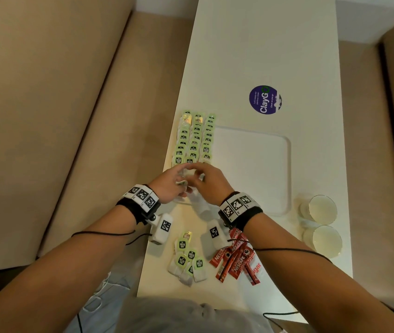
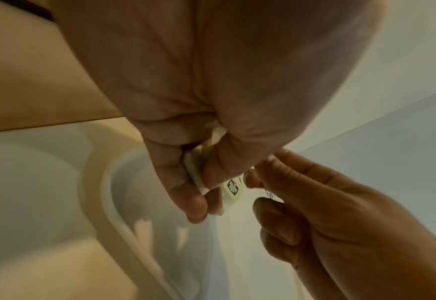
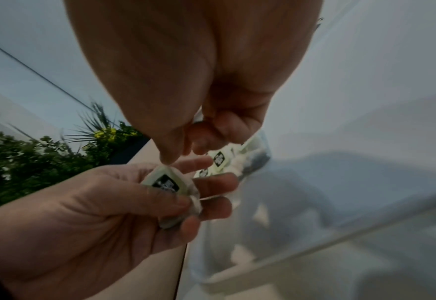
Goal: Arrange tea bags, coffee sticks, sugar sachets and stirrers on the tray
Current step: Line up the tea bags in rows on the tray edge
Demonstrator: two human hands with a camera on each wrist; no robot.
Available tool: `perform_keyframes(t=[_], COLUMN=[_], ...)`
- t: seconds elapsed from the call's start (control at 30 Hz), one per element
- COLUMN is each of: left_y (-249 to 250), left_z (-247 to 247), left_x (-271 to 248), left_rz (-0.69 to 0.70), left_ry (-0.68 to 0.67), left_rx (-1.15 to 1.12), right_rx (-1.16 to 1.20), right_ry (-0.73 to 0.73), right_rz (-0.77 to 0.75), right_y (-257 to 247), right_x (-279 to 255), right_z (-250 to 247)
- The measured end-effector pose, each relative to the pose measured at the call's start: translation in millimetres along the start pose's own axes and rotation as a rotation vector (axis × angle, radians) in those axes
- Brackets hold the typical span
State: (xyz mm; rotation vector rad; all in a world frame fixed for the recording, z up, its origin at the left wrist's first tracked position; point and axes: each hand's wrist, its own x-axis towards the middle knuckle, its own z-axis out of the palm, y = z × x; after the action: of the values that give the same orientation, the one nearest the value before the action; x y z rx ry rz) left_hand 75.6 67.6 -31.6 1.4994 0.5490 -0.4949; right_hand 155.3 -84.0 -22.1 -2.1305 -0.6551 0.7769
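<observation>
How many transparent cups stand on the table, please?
2. Both stand on the white table, right of the tray: one cup farther away, the other cup nearer the person. None seems hidden.

The head camera looked steeply down on the counter (image 1: 263,56) from above; each wrist camera sat close under its palm, facing the fingertips; all three shared the tray's (image 1: 284,169) near-left corner

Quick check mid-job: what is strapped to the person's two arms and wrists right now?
Both forearms are bare, no sleeves. The left hand and right hand each carry a black wrist strap topped by white blocks printed with black square markers. A white camera pod with one marker hangs under each wrist, and thin black cables run along both arms.
</observation>
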Motion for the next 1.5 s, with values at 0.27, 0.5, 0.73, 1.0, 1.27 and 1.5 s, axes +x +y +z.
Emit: perform_keyframes(t=[0.27, 0.5, 0.73, 1.0, 1.27, 1.5], left_y=[2.4, 2.9, 1.4, -13.1, -31.2, -43.0], left_z=[-4.0, -11.0, -20.7, -28.5, -42.0, -40.7], left_x=[-5.2, -6.5, -7.5, -7.1, -24.9, -41.3], left_rz=[0.043, 0.027, 0.136, 0.049, -0.007, 0.021], left_ry=[-0.010, 0.130, 0.333, 0.389, 0.415, 0.394], left_rx=[-0.031, 0.034, 0.143, 0.120, 0.115, 0.156], right_rx=[-0.040, 0.018, 0.026, -0.085, -0.194, -0.236], right_ry=[-0.117, -0.023, 0.017, -0.003, -0.052, -0.019], right_rz=[-0.085, -0.037, 0.095, 0.194, 0.313, 0.357], right_y=[-10.9, -4.6, -0.8, -1.5, -5.6, -2.3], right_x=[6.0, 8.1, 10.9, 20.0, 34.0, 33.1], right_z=[-2.6, 1.7, 15.0, 26.7, 47.5, 44.1])
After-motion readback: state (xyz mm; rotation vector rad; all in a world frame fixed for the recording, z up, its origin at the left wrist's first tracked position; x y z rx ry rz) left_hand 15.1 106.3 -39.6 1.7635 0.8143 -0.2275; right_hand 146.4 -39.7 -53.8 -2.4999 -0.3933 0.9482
